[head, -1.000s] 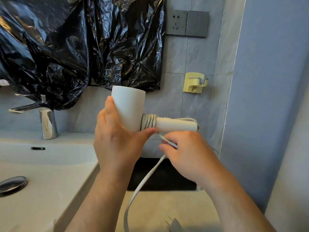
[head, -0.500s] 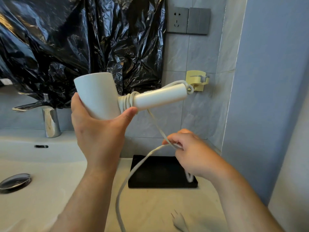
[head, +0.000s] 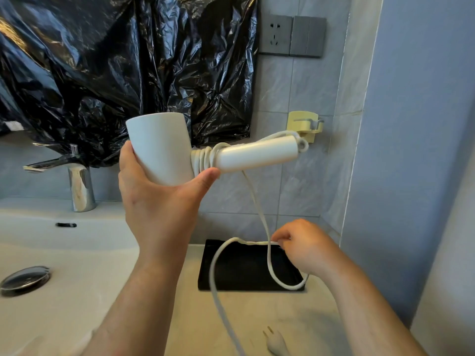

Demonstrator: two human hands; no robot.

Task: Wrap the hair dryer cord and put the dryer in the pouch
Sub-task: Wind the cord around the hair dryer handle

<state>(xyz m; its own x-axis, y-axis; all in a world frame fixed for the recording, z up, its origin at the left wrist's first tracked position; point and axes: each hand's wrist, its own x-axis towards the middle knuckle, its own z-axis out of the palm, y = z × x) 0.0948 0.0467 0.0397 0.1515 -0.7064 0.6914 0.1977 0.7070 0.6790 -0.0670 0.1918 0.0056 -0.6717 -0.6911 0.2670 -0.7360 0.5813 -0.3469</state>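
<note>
My left hand (head: pixel 159 209) grips the barrel of the white hair dryer (head: pixel 162 147), held up in front of the wall with its handle pointing right. Several turns of the white cord (head: pixel 257 199) sit around the handle's base. From the handle the cord drops to my right hand (head: pixel 303 247), which pinches it low over the black pouch (head: pixel 246 268). A slack loop lies across the pouch, and the cord runs down to the bottom edge. The white plug (head: pixel 276 343) rests on the counter in front.
A white sink (head: pixel 64 253) with a chrome drain (head: pixel 24 280) and faucet (head: pixel 77 181) fills the left. Black plastic sheeting (head: pixel 115 68) covers the wall above. A yellow wall holder (head: pixel 305 124) and grey socket plate (head: pixel 291 35) are at right, beside a blue wall.
My left hand raised the dryer and then shifted it right. My right hand dropped from the handle to just above the pouch, drawing out a length of cord.
</note>
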